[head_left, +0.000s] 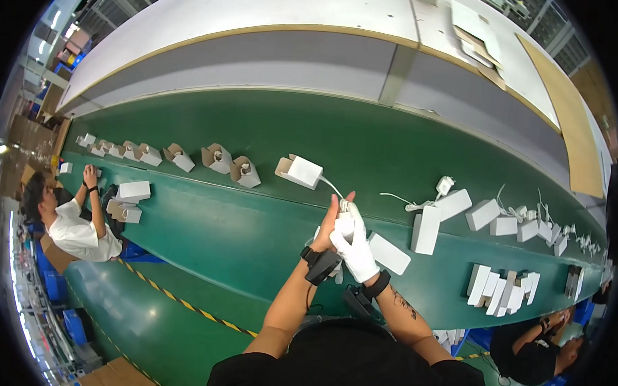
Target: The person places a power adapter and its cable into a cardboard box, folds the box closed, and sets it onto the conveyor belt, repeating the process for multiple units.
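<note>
Left hand: bare left hand [328, 224], fingers stretched up and flat, pressed against the right hand; a black band sits at the wrist.
Right hand: white-gloved right hand [354, 250], fingers curled round a small white adapter [344, 225] held between both hands, just over the near edge of the green bench [253, 225].
Cable: thin white cable [332, 185] runs from the hands up to an open white box [299, 171] further back on the bench.
Flat box: a closed white box [388, 253] lies just right of the gloved hand.
Right side: more white boxes [499, 288] stand in a cluster, well apart.
Far row: open cartons [218, 159] line up toward the left, where another person [76, 229] leans on the bench.
</note>
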A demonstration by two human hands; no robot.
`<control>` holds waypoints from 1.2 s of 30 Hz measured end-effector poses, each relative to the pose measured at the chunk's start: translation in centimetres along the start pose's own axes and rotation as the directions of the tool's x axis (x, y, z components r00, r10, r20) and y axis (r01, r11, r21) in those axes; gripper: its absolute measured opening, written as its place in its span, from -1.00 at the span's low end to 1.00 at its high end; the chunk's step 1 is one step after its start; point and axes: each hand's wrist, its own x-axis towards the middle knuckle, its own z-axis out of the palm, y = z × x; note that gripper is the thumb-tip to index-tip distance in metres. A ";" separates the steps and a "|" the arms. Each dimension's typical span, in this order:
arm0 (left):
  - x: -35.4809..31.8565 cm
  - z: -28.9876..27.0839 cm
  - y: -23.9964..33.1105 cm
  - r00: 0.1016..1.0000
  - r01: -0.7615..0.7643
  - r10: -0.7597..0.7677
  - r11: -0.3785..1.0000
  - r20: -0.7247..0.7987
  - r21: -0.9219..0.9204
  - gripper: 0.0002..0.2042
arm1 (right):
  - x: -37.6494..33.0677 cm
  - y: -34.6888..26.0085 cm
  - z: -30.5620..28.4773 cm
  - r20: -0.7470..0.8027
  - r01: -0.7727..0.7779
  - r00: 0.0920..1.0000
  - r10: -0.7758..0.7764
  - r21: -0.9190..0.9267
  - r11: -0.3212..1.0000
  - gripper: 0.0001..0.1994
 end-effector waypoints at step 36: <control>-0.2 -0.9 11.1 0.835 -0.550 -0.203 -0.330 0.512 0.767 -0.38 | 6.0 -2.2 -6.8 0.678 0.459 0.724 0.128 -0.611 0.645 -0.64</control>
